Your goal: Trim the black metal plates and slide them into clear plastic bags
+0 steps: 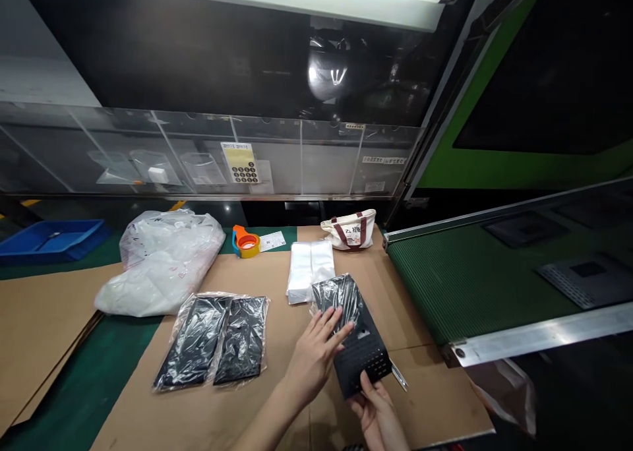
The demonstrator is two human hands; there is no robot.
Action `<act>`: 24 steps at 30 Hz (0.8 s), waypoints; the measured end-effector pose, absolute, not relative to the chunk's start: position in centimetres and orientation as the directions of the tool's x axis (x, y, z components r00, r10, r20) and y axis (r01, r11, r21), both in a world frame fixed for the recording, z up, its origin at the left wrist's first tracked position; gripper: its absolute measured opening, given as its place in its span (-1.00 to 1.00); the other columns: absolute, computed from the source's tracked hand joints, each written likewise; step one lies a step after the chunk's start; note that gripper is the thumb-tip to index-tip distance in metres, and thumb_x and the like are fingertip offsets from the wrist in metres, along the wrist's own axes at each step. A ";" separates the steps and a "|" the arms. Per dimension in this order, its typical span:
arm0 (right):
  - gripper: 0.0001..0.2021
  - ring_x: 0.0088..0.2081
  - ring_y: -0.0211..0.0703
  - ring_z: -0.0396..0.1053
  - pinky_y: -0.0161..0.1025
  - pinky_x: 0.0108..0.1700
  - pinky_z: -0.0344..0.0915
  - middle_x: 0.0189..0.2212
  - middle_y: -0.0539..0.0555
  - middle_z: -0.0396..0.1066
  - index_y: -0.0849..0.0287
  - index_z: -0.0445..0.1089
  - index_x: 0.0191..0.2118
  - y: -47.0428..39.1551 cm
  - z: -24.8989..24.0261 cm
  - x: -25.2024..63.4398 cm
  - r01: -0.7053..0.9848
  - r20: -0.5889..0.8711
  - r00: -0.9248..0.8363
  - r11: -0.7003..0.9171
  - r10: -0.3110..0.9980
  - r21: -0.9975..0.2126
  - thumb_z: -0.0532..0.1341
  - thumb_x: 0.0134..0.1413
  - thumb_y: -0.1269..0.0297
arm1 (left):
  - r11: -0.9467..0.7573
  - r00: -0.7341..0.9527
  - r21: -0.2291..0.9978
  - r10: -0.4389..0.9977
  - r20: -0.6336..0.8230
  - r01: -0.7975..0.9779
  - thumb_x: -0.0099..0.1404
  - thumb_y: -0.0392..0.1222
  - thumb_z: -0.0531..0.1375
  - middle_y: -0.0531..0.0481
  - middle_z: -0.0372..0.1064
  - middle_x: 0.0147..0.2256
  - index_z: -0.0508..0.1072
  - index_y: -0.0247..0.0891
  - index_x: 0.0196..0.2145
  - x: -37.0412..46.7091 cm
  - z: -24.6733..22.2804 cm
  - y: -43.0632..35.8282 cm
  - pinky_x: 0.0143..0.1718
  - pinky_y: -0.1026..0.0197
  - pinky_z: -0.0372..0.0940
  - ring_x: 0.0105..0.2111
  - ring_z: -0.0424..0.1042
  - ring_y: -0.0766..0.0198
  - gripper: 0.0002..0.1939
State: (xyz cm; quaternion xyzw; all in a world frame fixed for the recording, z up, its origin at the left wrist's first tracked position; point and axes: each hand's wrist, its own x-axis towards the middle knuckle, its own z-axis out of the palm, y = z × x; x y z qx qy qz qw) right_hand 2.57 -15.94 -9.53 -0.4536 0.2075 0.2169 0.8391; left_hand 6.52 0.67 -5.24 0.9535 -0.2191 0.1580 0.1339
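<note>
A black perforated panel (363,345) is tilted above the cardboard, its far part inside a clear plastic bag (336,293). My left hand (316,349) lies over the bagged part, fingers spread on the plastic. With thumb on top and fingers beneath, my right hand (373,405) grips the panel's near end. A thin metal tool (398,376) lies just right of the panel. Beyond it sits a stack of clear bags (302,270). Two bagged black panels (195,339) (241,339) lie side by side on the left.
Cardboard (281,398) covers the green table. Toward the back are a white plastic sack (165,253), a tape dispenser (246,242), a paper label (271,240) and a small cloth bag (351,231). A blue tray (54,240) is far left. A green conveyor (459,273) carries dark panels at right.
</note>
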 end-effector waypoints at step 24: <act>-0.51 0.09 -0.08 0.16 -0.10 0.08 0.16 0.03 0.12 0.27 0.16 0.11 0.14 -15.4 -4.3 6.2 0.669 0.624 0.725 -0.512 0.292 -0.538 -0.03 0.07 0.58 | -0.684 0.958 0.711 0.060 0.282 -0.166 0.30 -0.30 -0.13 -0.14 0.46 -0.35 0.20 -0.19 0.10 2.8 -5.6 -3.2 -0.37 0.17 0.39 -0.39 0.46 0.16 -0.57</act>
